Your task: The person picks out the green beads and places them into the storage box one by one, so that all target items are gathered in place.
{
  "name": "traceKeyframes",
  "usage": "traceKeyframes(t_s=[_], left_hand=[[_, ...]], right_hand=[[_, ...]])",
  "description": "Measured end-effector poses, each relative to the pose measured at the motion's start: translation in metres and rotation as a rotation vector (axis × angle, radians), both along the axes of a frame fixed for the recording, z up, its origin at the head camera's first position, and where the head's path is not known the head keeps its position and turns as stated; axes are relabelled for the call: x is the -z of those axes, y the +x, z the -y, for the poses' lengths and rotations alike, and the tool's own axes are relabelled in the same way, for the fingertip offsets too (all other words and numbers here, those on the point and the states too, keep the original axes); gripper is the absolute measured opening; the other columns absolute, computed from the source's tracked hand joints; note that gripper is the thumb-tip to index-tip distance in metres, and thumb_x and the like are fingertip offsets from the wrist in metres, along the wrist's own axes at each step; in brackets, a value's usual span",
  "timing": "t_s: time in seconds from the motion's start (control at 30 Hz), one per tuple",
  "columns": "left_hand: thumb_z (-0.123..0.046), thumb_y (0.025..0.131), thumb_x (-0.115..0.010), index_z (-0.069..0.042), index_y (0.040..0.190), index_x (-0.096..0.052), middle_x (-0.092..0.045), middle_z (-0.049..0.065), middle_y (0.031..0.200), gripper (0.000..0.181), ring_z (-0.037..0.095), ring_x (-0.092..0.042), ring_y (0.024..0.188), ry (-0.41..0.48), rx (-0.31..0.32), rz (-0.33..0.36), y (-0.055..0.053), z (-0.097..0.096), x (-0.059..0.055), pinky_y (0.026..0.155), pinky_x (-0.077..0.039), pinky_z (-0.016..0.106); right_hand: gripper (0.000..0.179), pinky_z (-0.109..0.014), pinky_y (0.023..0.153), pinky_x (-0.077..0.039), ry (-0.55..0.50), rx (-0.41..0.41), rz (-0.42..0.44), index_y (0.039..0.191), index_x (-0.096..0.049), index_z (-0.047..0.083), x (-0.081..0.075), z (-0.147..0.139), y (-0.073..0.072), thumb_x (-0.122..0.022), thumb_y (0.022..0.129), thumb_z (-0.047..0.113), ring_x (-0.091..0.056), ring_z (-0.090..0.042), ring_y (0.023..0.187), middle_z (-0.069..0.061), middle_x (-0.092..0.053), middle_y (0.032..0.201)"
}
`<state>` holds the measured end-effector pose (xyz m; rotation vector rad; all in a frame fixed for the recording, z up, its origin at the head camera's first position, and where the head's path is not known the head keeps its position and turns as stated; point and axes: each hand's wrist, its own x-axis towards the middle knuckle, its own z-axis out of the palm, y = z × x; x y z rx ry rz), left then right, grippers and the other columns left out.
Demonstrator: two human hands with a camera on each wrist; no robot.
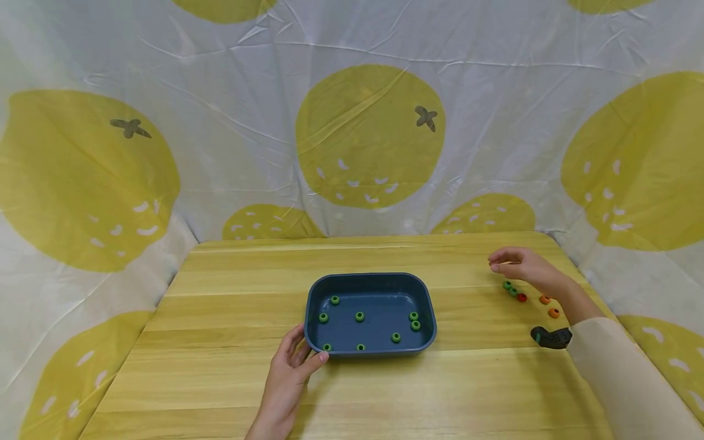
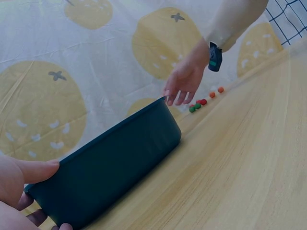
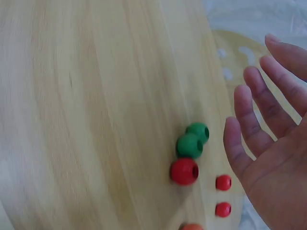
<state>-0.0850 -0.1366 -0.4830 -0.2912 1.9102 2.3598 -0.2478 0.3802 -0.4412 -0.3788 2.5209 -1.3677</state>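
A dark blue plastic tray (image 1: 370, 353) stands on the table with several green beads (image 1: 360, 316) scattered over its bottom. My left hand (image 1: 288, 366) grips its near left corner, thumb on the rim and fingers against the outer wall. Off to the right, my right hand (image 1: 519, 267) hovers above the table with fingers extended and apart in the right wrist view. Close to it lie two green beads (image 3: 190, 145) and a red bead (image 3: 184, 171) in a row. Two more red beads (image 3: 223, 182) sit nearer the table's edge, beside the palm in that view.
Two orange beads (image 1: 553, 313) lie under the right forearm. A black device (image 1: 552, 337) is worn at the right wrist. Behind the wooden table (image 1: 231, 305) hangs a white curtain (image 1: 236, 140) printed with yellow fruit, which also runs along both sides.
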Motion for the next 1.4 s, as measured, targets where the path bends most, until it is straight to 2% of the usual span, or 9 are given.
traceKeyframes(t_s=[0.13, 0.37, 0.53, 0.73, 0.87, 1.07, 1.4], left_hand=[[-0.003, 0.092, -0.077, -0.005, 0.158, -0.036, -0.033, 0.017, 0.161, 0.078, 0.037, -0.037, 0.146, -0.001, 0.0, 0.004, 0.0, 0.0, 0.0, 0.101, -0.049, 0.031], [-0.002, 0.092, -0.077, -0.005, 0.157, -0.037, -0.035, 0.017, 0.16, 0.076, 0.037, -0.038, 0.145, -0.005, -0.007, 0.008, 0.0, -0.001, -0.001, 0.101, -0.049, 0.031], [-0.001, 0.092, -0.077, -0.004, 0.156, -0.038, -0.036, 0.017, 0.16, 0.075, 0.036, -0.039, 0.145, 0.003, -0.01, 0.011, 0.0, -0.001, -0.002, 0.101, -0.049, 0.03], [-0.002, 0.092, -0.078, -0.004, 0.156, -0.037, -0.035, 0.018, 0.16, 0.076, 0.037, -0.039, 0.145, 0.002, -0.012, 0.008, 0.0, -0.001, -0.002, 0.1, -0.049, 0.029], [-0.001, 0.091, -0.077, -0.004, 0.155, -0.038, -0.036, 0.017, 0.159, 0.075, 0.035, -0.04, 0.144, 0.01, -0.014, 0.012, 0.0, -0.001, -0.002, 0.099, -0.05, 0.029], [0.0, 0.091, -0.077, -0.003, 0.155, -0.039, -0.036, 0.017, 0.159, 0.075, 0.035, -0.04, 0.144, 0.003, -0.013, 0.011, 0.0, -0.001, -0.002, 0.099, -0.05, 0.028], [-0.002, 0.092, -0.077, -0.004, 0.157, -0.037, -0.034, 0.017, 0.16, 0.076, 0.035, -0.039, 0.145, -0.002, -0.008, 0.008, 0.0, 0.0, -0.001, 0.099, -0.049, 0.027]], right_hand=[[0.049, -0.051, 0.094, -0.052, 0.018, 0.014, 0.001, 0.14, -0.052, -0.007, 0.002, -0.011, 0.006, -0.06, 0.107, 0.028, -0.058, -0.042, 0.119, -0.028, -0.053, 0.14], [0.049, -0.038, 0.092, -0.053, 0.02, 0.04, 0.031, 0.141, -0.049, -0.01, 0.008, -0.028, 0.014, -0.057, 0.109, 0.026, -0.062, -0.025, 0.114, -0.029, -0.053, 0.139], [0.05, -0.037, 0.092, -0.054, 0.039, 0.056, 0.048, 0.142, -0.049, -0.01, 0.015, -0.038, 0.017, -0.058, 0.108, 0.025, -0.062, -0.021, 0.115, -0.029, -0.054, 0.139], [0.044, -0.029, 0.087, -0.053, 0.086, 0.072, 0.061, 0.135, -0.056, -0.007, 0.026, -0.043, 0.019, -0.065, 0.105, 0.023, -0.063, -0.016, 0.107, -0.022, -0.062, 0.128], [0.045, -0.025, 0.088, -0.051, 0.128, 0.07, 0.06, 0.134, -0.058, -0.006, 0.031, -0.042, 0.021, -0.069, 0.102, 0.025, -0.061, -0.018, 0.107, -0.016, -0.064, 0.124], [0.049, -0.027, 0.084, -0.049, 0.163, 0.072, 0.04, 0.134, -0.059, -0.006, 0.034, -0.038, 0.022, -0.073, 0.099, 0.025, -0.056, -0.023, 0.103, -0.015, -0.061, 0.119], [0.041, -0.027, 0.077, -0.049, 0.124, 0.074, 0.058, 0.124, -0.063, -0.007, 0.041, -0.041, 0.018, -0.078, 0.094, 0.017, -0.052, -0.021, 0.091, -0.013, -0.059, 0.108]])
